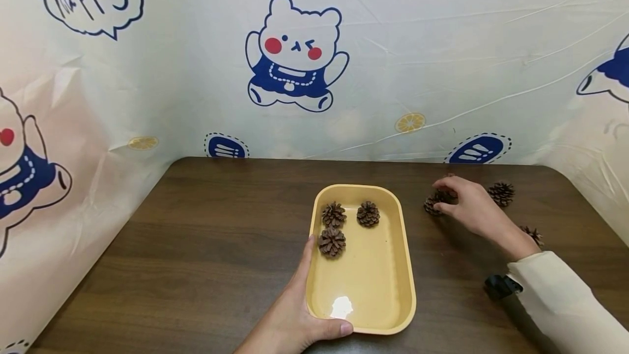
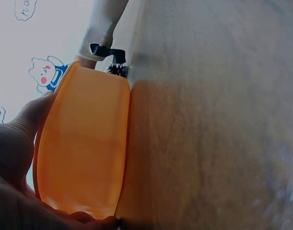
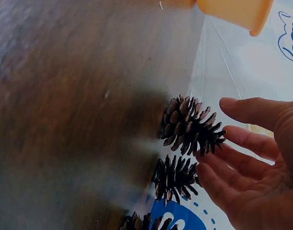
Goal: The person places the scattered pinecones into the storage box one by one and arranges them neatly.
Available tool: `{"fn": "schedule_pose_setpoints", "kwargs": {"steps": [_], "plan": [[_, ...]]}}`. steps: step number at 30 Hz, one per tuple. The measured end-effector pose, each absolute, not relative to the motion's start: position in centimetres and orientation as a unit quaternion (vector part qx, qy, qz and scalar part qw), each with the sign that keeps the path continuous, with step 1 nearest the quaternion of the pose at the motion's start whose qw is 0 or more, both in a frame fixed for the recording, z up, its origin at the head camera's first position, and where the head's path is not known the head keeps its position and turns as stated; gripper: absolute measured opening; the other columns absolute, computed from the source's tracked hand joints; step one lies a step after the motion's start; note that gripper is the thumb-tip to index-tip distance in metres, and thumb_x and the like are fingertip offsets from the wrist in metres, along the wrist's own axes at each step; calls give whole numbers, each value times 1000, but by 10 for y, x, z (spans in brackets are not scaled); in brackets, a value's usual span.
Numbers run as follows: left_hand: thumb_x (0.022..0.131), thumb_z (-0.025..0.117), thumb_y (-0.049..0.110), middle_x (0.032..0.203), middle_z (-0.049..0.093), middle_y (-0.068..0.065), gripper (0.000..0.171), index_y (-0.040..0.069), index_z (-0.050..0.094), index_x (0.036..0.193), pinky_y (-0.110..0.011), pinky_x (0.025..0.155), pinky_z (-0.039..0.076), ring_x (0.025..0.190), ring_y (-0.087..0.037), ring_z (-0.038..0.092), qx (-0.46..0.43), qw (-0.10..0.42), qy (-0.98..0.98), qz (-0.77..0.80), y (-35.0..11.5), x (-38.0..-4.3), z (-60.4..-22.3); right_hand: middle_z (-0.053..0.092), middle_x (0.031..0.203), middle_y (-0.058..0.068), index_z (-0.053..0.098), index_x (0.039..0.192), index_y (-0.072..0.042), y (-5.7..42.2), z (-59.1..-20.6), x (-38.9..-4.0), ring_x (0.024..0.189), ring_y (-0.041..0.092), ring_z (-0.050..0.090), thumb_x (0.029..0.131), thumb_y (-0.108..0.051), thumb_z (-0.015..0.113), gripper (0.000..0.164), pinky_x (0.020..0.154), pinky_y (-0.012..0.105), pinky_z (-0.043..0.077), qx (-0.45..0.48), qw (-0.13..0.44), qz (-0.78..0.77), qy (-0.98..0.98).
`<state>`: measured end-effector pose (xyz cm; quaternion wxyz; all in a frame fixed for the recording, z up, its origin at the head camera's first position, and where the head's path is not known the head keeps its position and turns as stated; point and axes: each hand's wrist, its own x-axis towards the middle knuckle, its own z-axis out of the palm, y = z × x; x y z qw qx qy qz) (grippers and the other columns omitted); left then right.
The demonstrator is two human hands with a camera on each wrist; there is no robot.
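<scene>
A yellow plastic tray [image 1: 363,283] stands on the table with pine cones inside: two along its left side, the far one [image 1: 333,214] and the near one [image 1: 332,242], and a third [image 1: 368,214] at the far right. My left hand [image 1: 295,310] grips its near left corner, thumb on the near rim and fingers along the left wall. To the tray's right, my right hand [image 1: 472,204] reaches over a pine cone [image 3: 189,127]. In the right wrist view its thumb and fingers are spread around this cone, with a gap at the thumb; whether the fingers touch it I cannot tell.
On the table's right side lie more pine cones, one [image 1: 501,194] behind the right hand and another [image 1: 532,235] partly hidden by the wrist. A printed cloth [image 1: 383,70] hangs around the brown table [image 1: 211,255]. A black strap [image 1: 502,287] sits at the right wrist.
</scene>
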<state>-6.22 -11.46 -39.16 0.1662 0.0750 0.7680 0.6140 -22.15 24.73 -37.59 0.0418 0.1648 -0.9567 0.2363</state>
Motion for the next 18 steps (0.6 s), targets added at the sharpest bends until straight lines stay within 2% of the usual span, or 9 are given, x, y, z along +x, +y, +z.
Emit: {"fn": "schedule_pose_setpoints", "kwargs": {"steps": [8, 18], "plan": [[71, 98, 22, 173, 23, -4, 141, 39, -3, 168, -12, 102, 40, 131, -27, 50, 85, 163, 765, 617, -115, -62, -392, 67, 126, 31, 67, 124, 7, 248, -378, -223, 115, 51, 63, 92, -8, 78, 37, 95, 64, 51, 161, 35, 226, -960], [71, 98, 25, 174, 21, -5, 141, 40, -3, 168, -11, 103, 38, 135, -27, 48, 76, 163, 772, 610, -114, -62, -391, 67, 126, 32, 67, 124, 8, 250, -381, -223, 116, 54, 62, 91, -4, 76, 36, 95, 65, 50, 161, 32, 218, -962]]}}
